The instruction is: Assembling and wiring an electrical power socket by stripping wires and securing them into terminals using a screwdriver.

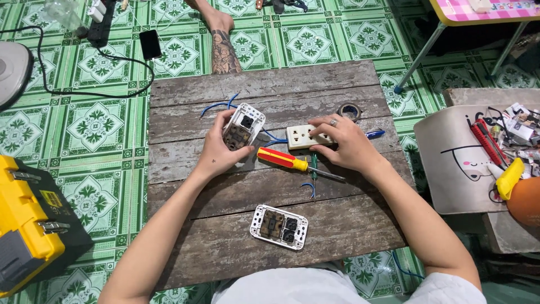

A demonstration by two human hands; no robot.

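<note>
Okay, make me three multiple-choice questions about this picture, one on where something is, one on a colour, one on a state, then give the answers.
1. Where does the screwdriver lie?
A. on the wooden board
B. on the tiled floor
C. in the yellow toolbox

2. What colour is the screwdriver's handle?
A. blue and white
B. red and yellow
C. all black

3. What is the left hand doing?
A. resting flat and empty
B. holding a white switch unit tilted up
C. gripping the screwdriver

Answers: 1 A, it lies on the planks between the hands. 2 B, red grip with yellow end. 3 B, fingers wrap the unit, blue wires trailing behind.
</note>
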